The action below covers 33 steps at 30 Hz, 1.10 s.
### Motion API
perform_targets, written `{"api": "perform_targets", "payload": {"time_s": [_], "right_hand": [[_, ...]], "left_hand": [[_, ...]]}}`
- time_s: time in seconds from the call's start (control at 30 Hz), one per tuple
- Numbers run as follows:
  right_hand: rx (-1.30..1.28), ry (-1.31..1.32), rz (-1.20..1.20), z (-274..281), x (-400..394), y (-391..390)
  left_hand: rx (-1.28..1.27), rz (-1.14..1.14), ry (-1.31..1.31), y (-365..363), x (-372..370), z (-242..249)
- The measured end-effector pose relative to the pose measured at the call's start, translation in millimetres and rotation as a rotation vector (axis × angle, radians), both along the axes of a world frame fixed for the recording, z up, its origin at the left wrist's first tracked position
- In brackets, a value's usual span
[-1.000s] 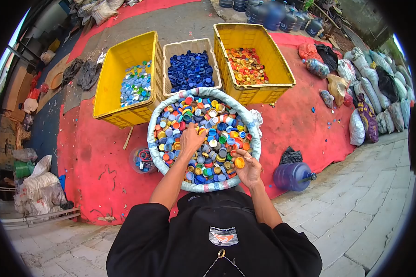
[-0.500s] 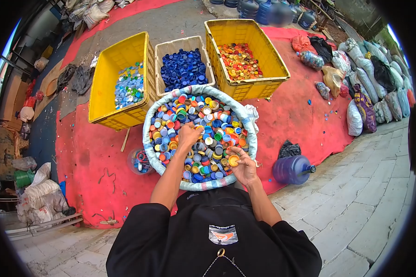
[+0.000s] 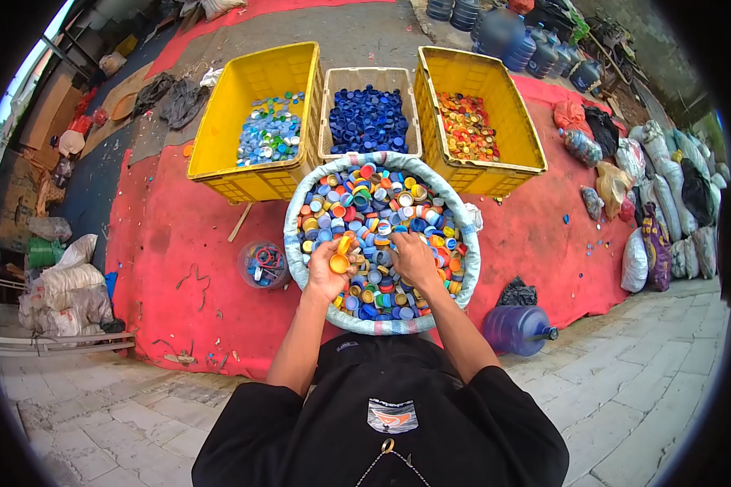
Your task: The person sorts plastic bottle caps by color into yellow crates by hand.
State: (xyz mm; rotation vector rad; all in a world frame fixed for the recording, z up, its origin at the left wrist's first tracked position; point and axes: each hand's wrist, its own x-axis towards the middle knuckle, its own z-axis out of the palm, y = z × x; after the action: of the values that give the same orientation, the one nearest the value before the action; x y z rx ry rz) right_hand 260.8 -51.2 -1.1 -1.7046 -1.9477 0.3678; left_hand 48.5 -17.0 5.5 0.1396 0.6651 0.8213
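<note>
A round sack (image 3: 293, 243) with a rolled pale rim stands in front of me, full of mixed plastic bottle caps (image 3: 374, 203). Palm up over its left side, my left hand (image 3: 325, 280) is closed around yellow-orange bottle caps (image 3: 339, 263). My right hand (image 3: 415, 261) reaches down into the pile right of centre with its fingers bent. Its fingertips are among the caps, and whatever they pinch is hidden.
Beyond the sack stand a yellow crate (image 3: 211, 154) of pale blue, green and white caps, a whitish crate (image 3: 330, 97) of dark blue caps, and a yellow crate (image 3: 520, 142) of red, orange and yellow caps. A clear tub (image 3: 252, 278) sits left; a water jug (image 3: 516, 329) lies right.
My left hand has come out of the pile and turned palm up with yellow-orange caps. My right hand, which held up a yellow cap, has moved into the pile. The view has shifted.
</note>
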Motion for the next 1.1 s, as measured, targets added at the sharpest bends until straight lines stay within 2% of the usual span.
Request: {"api": "perform_targets", "payload": {"time_s": [0.13,0.23,0.33,0.63,0.73,0.83,0.87,0.97,1.0,1.1], "right_hand": [[-0.071,-0.117,0.090,-17.4,-4.6,16.4],[0.059,-0.115,0.091,-19.6,-6.5,19.7],[0.013,-0.129,0.131,-24.0,-7.4,23.4],[-0.045,-0.131,0.119,-17.0,-10.9,35.4],[-0.005,0.046,-0.002,-11.1,-12.5,32.5],[-0.133,0.314,-0.202,-7.0,-11.1,28.1],[-0.163,0.452,-0.287,-8.5,-11.9,24.2],[-0.466,1.023,-0.434,-0.1,-10.9,11.0],[-0.500,1.261,-0.444,10.2,-15.0,4.1],[-0.527,1.663,-0.328,20.7,-22.2,-15.8]], "left_hand": [[-0.061,0.063,0.012,-24.2,-14.0,-0.3],[-0.108,0.116,-0.014,-36.3,-22.3,-5.1],[-0.164,0.139,-0.019,-43.4,-28.3,-13.6],[-0.160,0.035,0.000,-52.3,-29.9,-15.5],[-0.172,0.012,0.008,-51.7,-27.7,-10.3],[-0.142,-0.011,-0.037,-48.9,-26.8,-2.0],[-0.155,-0.015,-0.050,-46.6,-25.2,-3.3],[-0.038,-0.089,-0.060,-34.9,-17.4,-13.7],[-0.053,-0.118,-0.049,-29.3,-12.7,-16.2],[0.019,-0.237,0.017,-17.8,0.0,-10.3]]}}
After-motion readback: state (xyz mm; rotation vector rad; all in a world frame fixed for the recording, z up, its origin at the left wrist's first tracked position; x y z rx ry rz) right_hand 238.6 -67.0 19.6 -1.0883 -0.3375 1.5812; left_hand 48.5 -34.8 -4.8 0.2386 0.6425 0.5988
